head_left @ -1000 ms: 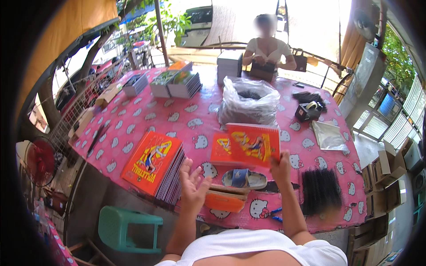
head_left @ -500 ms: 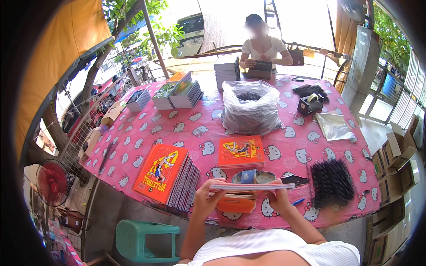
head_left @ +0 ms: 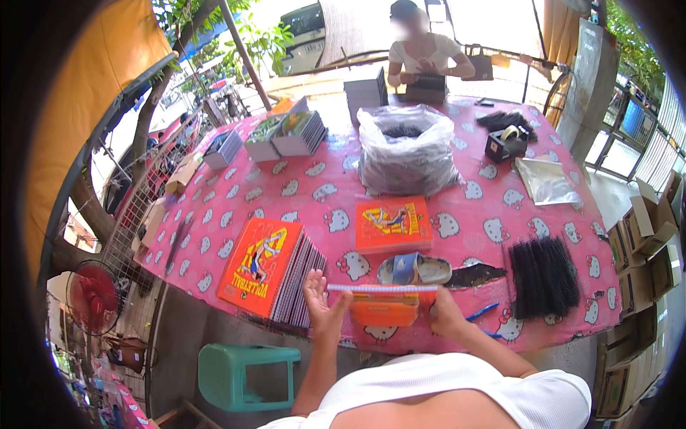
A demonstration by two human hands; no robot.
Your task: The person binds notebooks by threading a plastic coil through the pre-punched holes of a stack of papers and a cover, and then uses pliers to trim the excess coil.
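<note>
An orange-covered notebook point(head_left: 382, 289) is held level at the near table edge, its white page edge turned up. My right hand point(head_left: 444, 313) grips its right end, fingers partly hidden behind it. My left hand point(head_left: 325, 306) is at the left end with fingers stretched upward and palm facing the notebook; whether the palm presses on it I cannot tell. Directly below the held notebook lie more orange covers point(head_left: 384, 314). Left of my left hand stands a tall stack of orange spiral notebooks point(head_left: 261, 268). A smaller orange stack point(head_left: 393, 223) lies farther back.
A blue-and-beige slipper point(head_left: 414, 269) lies behind the held notebook. Black plastic binding coils point(head_left: 544, 277) and a blue pen point(head_left: 483, 311) are at right. A clear bag point(head_left: 407, 161) of black pieces stands mid-table. Across the table sits a co-worker point(head_left: 425, 53); a green stool point(head_left: 250, 375) stands at lower left.
The notebook has come lower and now shows a shorter edge toward me. My left hand has loosened from gripping to stretched fingers; my right hand still grips. The whole view has shifted slightly.
</note>
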